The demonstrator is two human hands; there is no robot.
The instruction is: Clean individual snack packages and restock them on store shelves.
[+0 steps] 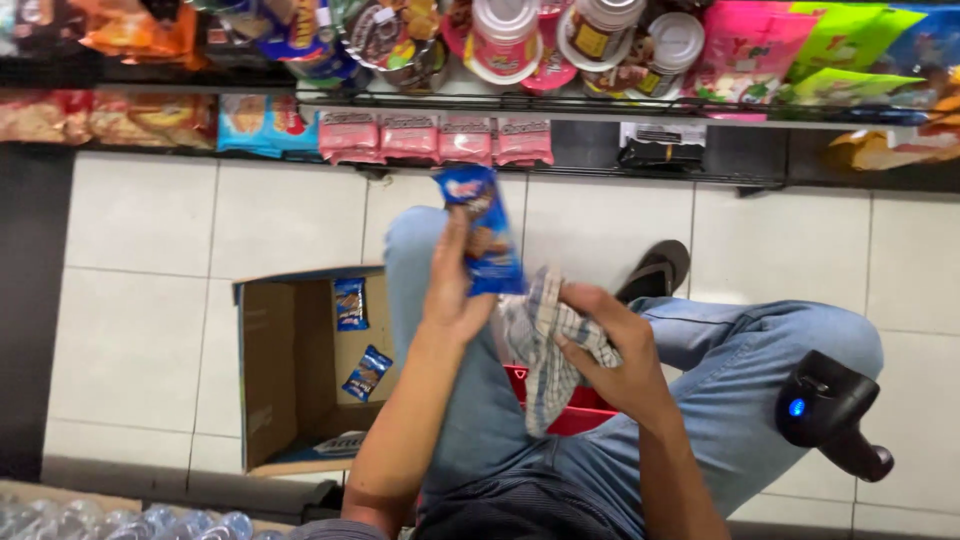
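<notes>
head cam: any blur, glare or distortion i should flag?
Head view: motion blur smears the left hand, its blue snack packet and the checked cloth in the right hand; shelf goods along the top are soft; lighting is even, with mild sheen on the floor tiles; shelf rail bows slightly, wide-angle.

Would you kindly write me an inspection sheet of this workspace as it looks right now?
Surface: white tiled floor.
Job's things: blue snack packet in the left hand; checked cloth in the right hand.
Clutter: open cardboard box with two blue packets inside; black handheld scanner on the knee; red basket.
Grippers: both hands closed on their items.
Cables: nothing seen.
Surroundings: stocked snack shelves; water bottles.
</notes>
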